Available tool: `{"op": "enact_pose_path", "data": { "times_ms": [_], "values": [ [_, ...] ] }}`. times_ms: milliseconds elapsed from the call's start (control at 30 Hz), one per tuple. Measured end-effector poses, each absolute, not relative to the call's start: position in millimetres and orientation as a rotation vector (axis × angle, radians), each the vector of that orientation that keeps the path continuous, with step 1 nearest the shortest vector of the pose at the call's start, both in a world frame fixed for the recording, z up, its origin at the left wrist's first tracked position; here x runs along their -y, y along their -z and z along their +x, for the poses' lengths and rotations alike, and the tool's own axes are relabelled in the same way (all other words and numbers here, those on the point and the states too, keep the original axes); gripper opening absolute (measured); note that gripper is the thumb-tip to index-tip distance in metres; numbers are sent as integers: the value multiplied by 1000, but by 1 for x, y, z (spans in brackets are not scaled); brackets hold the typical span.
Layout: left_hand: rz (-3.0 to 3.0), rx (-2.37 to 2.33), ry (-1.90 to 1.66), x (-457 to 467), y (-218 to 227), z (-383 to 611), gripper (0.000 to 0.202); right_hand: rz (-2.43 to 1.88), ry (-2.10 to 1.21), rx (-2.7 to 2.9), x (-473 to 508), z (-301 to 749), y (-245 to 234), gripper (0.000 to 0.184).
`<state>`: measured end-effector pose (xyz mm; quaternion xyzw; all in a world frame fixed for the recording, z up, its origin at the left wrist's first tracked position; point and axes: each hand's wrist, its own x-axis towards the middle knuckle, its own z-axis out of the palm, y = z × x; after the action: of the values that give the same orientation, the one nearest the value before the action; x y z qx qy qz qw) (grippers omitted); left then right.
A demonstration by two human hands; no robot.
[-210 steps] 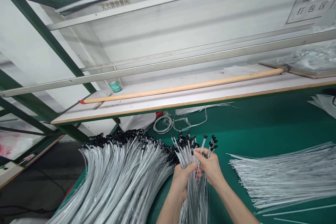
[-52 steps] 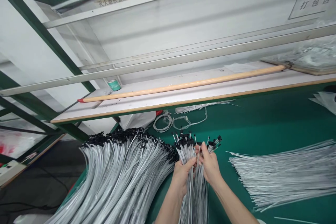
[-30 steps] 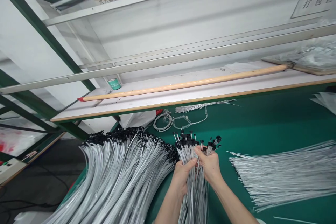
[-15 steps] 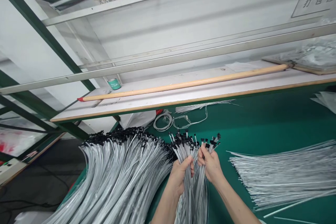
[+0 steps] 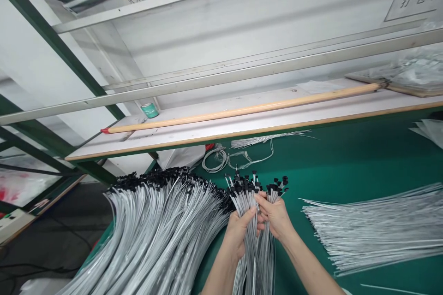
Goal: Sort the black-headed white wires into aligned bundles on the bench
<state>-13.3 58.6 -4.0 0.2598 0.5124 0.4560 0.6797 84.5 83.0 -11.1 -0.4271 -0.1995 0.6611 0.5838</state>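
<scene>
In the head view, my left hand (image 5: 238,230) is wrapped round a bundle of grey cables (image 5: 249,244) whose black connectors (image 5: 242,184) point away from me. My right hand (image 5: 275,214) closes on a smaller bunch of the same cables, with its thumb and index finger against the left bundle near the connectors. The two hands are almost touching. To their left lies a large pile of grey cables (image 5: 155,235), its black connector ends (image 5: 148,179) gathered at the far side.
A flat stack of grey cables (image 5: 380,230) lies to the right on the green table (image 5: 332,166). A coiled cable (image 5: 214,160) and thin loose wires (image 5: 266,138) lie behind. Above runs a shelf (image 5: 194,136) holding a wooden pole (image 5: 242,111) and a green can (image 5: 150,110).
My right hand's thumb and fingers have moved left onto the bundle in my left hand. One loose strand by the right stack is no longer in view.
</scene>
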Motion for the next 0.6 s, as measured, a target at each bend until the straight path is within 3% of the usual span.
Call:
{"op": "enact_pose_path", "data": {
  "times_ms": [600],
  "values": [
    [502,-1162,-1053,-60,4,-14,30,-943,-1486,537,-80,87,18,40]
  ]
}}
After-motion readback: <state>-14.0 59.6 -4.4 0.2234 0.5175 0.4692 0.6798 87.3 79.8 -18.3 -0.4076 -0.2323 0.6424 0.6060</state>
